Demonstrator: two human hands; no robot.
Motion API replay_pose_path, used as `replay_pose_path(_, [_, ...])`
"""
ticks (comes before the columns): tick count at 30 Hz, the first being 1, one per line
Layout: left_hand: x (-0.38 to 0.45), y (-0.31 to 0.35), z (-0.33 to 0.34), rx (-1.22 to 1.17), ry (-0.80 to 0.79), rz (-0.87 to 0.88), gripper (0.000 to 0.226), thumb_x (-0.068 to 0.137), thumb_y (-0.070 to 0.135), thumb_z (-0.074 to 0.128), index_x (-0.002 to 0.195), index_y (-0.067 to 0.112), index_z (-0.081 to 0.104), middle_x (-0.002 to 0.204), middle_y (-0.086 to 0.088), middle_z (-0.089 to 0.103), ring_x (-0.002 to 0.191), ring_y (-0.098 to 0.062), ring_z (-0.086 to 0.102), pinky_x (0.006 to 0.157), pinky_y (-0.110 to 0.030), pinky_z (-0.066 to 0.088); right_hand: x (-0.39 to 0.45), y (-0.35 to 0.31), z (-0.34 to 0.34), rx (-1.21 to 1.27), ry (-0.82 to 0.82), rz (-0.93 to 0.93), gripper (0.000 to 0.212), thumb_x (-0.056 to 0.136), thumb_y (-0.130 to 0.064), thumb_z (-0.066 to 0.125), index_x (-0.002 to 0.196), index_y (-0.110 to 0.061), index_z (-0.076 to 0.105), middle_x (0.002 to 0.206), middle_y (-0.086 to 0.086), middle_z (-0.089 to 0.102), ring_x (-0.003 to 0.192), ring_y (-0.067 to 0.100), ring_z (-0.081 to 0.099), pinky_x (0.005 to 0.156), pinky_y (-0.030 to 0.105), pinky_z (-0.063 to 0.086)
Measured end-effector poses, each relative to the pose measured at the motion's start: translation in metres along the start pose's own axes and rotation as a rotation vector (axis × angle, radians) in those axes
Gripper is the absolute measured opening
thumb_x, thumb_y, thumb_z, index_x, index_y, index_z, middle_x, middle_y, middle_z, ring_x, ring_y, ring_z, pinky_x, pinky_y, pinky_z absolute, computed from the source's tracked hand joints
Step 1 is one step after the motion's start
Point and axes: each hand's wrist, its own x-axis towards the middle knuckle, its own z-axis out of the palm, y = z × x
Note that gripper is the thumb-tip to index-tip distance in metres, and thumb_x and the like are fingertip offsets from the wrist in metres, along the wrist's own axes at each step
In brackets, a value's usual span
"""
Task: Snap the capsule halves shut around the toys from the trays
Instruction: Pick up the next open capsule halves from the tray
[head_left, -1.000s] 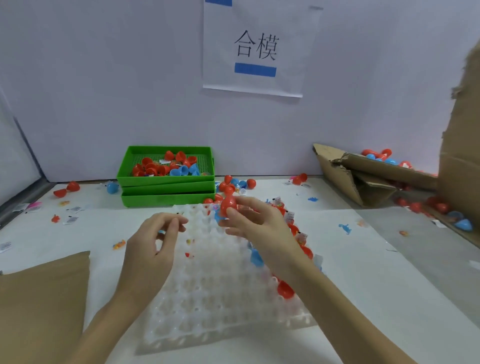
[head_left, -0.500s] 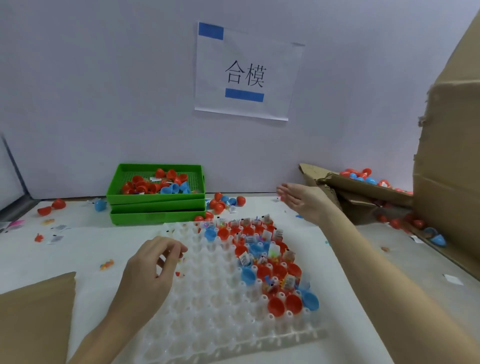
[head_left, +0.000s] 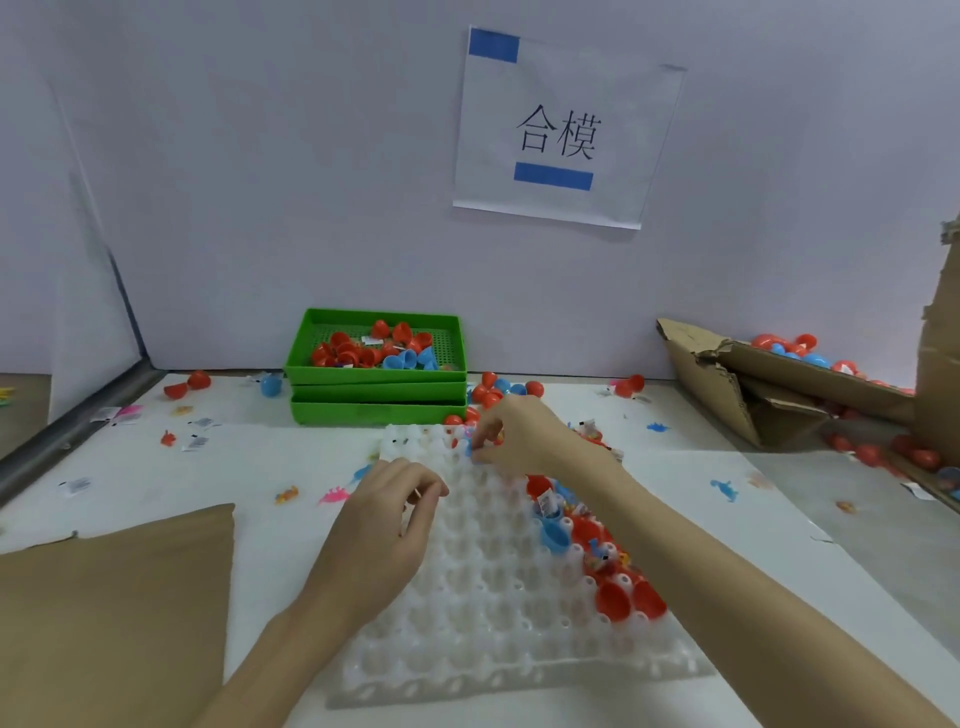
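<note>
My right hand (head_left: 524, 434) pinches a blue capsule half (head_left: 469, 450) at the far edge of the white tray (head_left: 498, 613); too little shows to tell which way it points. My left hand (head_left: 387, 525) rests curled on the tray's left side, fingertips pinched together; whether it holds anything I cannot tell.

- Even, soft, diffuse light; moderately bright, source not visible.
- No glare on the pale lilac back wall (head_left: 260, 182) or the white table surface (head_left: 249, 467).
- Shadows faint: soft smudge under the stacked green plastic trays (head_left: 376, 410), none sharp under the forearms.
- Wide-angle distortion: table edges and wall corner at left of frame bow and splay outward.
- Overall soft; small parts in the translucent white cell tray (head_left: 493, 623) smeared, compression mush at lower frame.
</note>
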Motion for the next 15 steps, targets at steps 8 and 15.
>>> replay_pose_path(8, [0.0,0.001,0.0,-0.01,0.006,-0.007,0.015,0.103,0.011,0.061,0.095,0.022,0.069,0.092,0.016,0.061,0.094,-0.006,0.055,0.081,-0.016,0.044,-0.012,-0.005,0.006,-0.197,0.101,-0.039,0.016,0.1,-0.018,0.065,0.11,-0.016,0.077,0.116,0.002,0.063,0.106,0.019,0.052,0.093,0.031,0.049])
replay_pose_path(15, [0.011,0.003,-0.008,-0.411,0.106,-0.325,0.024,0.098,0.025,0.07,0.121,0.024,0.061,0.106,0.008,0.07,0.092,-0.005,0.07,0.078,-0.015,0.055,-0.072,-0.014,0.003,-0.014,0.263,-0.181,0.018,0.098,-0.025,0.068,0.113,-0.021,0.076,0.114,-0.006,0.057,0.097,0.009,0.051,0.085,0.017,0.047])
